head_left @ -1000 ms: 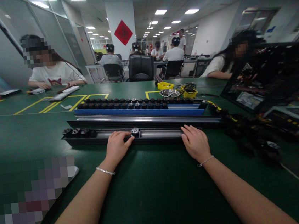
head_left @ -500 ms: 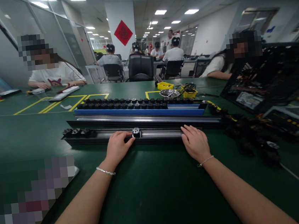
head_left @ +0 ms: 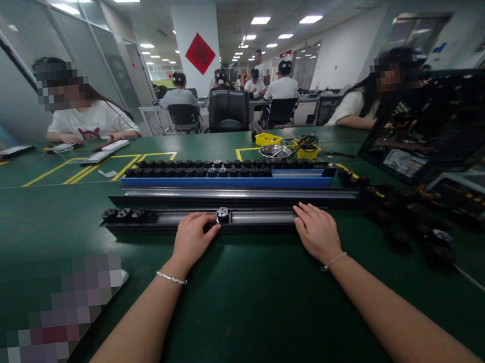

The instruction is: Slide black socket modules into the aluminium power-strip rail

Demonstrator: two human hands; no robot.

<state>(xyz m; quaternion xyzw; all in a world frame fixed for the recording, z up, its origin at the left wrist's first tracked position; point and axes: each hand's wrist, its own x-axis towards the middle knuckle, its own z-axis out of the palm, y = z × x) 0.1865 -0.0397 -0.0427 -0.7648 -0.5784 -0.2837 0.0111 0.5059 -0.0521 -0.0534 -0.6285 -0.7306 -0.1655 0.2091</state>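
A long black rail with a shiny metal channel (head_left: 263, 218) lies crosswise in front of me. On it sits a small black block with a silver top (head_left: 223, 213). My left hand (head_left: 194, 235) has its thumb and forefinger closed against the block's left side; the other fingers lie over the rail. Toward the rail's right end, my right hand (head_left: 318, 230) rests with fingers stretched out across it and holds no separate part. Several similar black parts (head_left: 127, 215) stand at the rail's left end.
Behind lie a second rail (head_left: 226, 193) and a blue rail (head_left: 225, 178) bearing rows of black parts. A dark pile of parts (head_left: 419, 218) and an open computer case (head_left: 439, 120) stand right. Farther back are a metal dish (head_left: 274, 152) and yellow bin (head_left: 268, 139). Co-workers sit opposite.
The small block has shifted slightly right along the rail, with my left fingertips following. My right hand has kept its place.
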